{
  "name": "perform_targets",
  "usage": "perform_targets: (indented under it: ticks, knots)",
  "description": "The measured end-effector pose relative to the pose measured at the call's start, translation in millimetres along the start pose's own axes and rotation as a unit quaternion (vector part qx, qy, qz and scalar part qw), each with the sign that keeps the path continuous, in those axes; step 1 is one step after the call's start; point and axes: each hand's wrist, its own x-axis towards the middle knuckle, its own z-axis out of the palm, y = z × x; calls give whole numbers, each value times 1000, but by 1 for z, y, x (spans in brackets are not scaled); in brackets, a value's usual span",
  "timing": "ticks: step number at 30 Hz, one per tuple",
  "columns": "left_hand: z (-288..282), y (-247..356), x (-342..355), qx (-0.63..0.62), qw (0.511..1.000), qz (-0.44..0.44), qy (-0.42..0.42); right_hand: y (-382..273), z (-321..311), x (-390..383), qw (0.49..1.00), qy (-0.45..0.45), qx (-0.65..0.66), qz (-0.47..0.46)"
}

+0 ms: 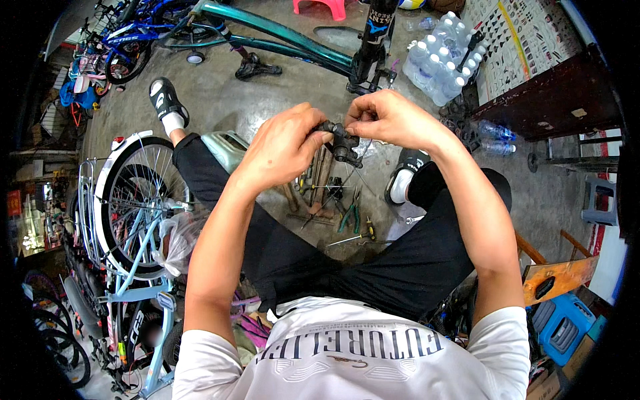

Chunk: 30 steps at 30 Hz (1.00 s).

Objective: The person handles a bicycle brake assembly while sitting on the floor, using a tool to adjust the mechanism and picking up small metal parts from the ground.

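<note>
My left hand (287, 143) is closed on a small black metal bicycle part (343, 143), held in mid-air above the floor. The thumb and fingers of my right hand (383, 120) pinch at the upper right side of that same part; any finer detail between the fingertips is too small to make out. Just beyond my hands stands a teal bicycle frame (280, 37) with a black front fork (373, 47). Below the held part, between my legs, hand tools lie on the concrete, among them green-handled pliers (350, 220) and a yellow-handled screwdriver (370, 227).
A light blue bicycle (130, 280) and other bicycles crowd the left. Packs of water bottles (443, 60), a pink stool (319, 8) and a dark wooden board (527, 103) are toward the back and right. A blue plastic case (563, 323) sits at lower right.
</note>
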Motion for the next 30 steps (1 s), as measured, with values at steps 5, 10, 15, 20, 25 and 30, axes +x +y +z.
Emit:
perform_targets:
  ticks: [5, 10, 15, 20, 25, 30]
  knots:
    - [1, -1, 0, -3, 1000, 9, 4, -2, -4, 0, 1000, -11, 19, 6]
    - [2, -2, -2, -8, 1000, 17, 2, -5, -2, -2, 1000, -6, -6, 5]
    - [8, -5, -3, 2, 999, 27, 20, 7, 5, 0, 998, 21, -31, -58]
    - [16, -2, -12, 24, 995, 30, 95, -11, 2, -3, 992, 64, -100, -52]
    - [39, -7, -31, 96, 959, 58, 259, -14, 4, -5, 982, 187, -21, 4]
    - [47, -12, -45, 195, 911, 137, 337, -4, 13, -7, 986, 117, 97, 66]
